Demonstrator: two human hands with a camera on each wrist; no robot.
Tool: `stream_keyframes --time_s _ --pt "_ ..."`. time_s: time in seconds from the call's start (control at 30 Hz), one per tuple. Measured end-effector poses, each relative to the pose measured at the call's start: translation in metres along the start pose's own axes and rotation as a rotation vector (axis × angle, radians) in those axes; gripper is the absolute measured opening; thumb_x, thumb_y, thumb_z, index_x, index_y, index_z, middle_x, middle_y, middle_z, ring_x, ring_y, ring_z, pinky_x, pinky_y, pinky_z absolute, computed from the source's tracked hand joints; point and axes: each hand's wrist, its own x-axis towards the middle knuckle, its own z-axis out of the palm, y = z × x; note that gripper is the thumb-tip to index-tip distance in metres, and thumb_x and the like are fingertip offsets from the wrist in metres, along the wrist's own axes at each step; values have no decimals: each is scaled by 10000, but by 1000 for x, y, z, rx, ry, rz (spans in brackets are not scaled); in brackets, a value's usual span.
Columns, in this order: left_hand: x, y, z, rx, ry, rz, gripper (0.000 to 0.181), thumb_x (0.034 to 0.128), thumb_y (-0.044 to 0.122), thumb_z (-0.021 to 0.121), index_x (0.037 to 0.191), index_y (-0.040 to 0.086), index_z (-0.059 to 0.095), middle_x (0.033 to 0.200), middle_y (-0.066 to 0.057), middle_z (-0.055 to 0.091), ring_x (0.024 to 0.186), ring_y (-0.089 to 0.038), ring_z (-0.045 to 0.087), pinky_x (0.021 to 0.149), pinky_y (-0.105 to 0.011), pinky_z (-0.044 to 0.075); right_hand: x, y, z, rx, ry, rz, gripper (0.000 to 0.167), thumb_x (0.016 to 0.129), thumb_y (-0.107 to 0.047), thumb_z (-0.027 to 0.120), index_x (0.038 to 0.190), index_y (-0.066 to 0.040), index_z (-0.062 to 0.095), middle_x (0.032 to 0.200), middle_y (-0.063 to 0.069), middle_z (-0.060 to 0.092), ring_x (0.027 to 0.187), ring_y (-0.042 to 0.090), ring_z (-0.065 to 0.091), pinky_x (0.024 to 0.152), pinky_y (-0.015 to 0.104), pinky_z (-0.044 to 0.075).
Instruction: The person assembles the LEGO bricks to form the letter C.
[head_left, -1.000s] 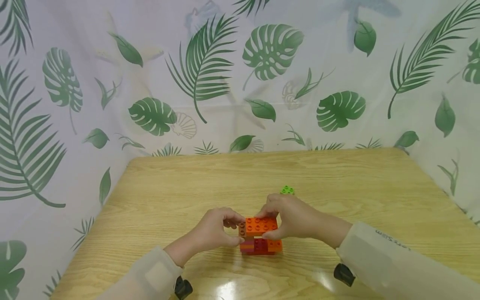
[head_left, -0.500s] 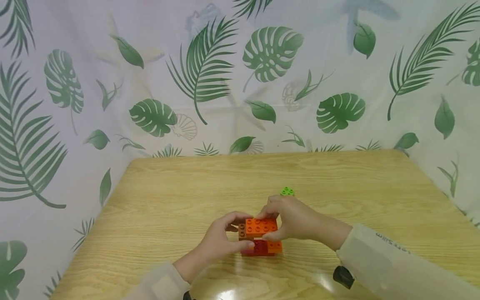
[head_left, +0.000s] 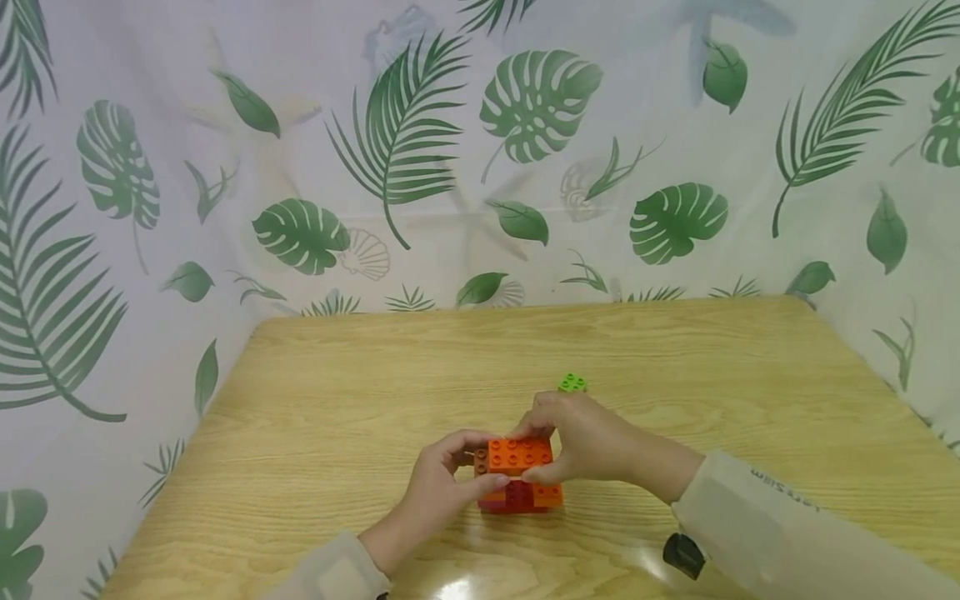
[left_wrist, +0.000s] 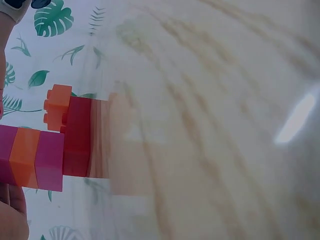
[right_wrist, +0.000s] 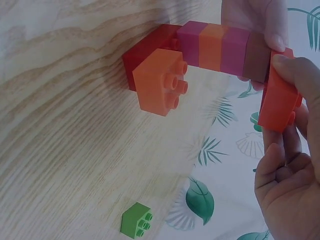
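Note:
A red building brick (right_wrist: 152, 42) lies on the table as a base. From one end rises a column of purple, orange and purple bricks (right_wrist: 212, 46) with a brown brick (right_wrist: 257, 56) on top. A smaller orange brick (right_wrist: 152, 82) sits on the base's other end. My right hand (head_left: 592, 433) pinches a long bright orange brick (head_left: 519, 454) between thumb and fingers, level above the base. This brick meets the brown one; whether they are pressed together I cannot tell. My left hand (head_left: 441, 477) grips the column's upper part, thumb in front, fingers behind.
A small green brick (head_left: 572, 382) stands on the wooden table (head_left: 360, 375) just beyond my right hand. White cloth (head_left: 442, 167) printed with green leaves hangs behind the table and at both sides.
My left hand has slid to the right, bringing its thumb across the column's front and its fingers behind it. The right hand keeps its grip on the orange brick nearly unmoved.

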Motion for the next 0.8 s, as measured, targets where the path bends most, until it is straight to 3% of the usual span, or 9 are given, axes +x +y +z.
stream_keyframes --time_s 0.27,0.53,0.8 --pt "0 2 1 8 31 -32 339 757 10 785 1075 4 668 1063 -108 652 888 -195 591 803 -331 508 -6 4 8 -11 70 0 320 749 -220 814 1042 -138 717 854 -127 517 748 70 482 640 245 463" --pt "-1 2 0 12 36 -28 338 762 13 783 1078 0 663 1066 -112 650 904 -202 585 816 -339 504 -18 17 27 44 230 -84 432 801 -275 786 1179 -113 655 1047 -47 590 943 102 558 805 355 525" --pt "0 -1 1 13 25 -30 345 779 57 781 1100 19 661 1085 -92 650 898 -202 593 802 -331 506 -35 47 36 72 357 -173 582 691 -187 864 1217 -110 626 1129 -28 601 980 147 568 806 416 516"
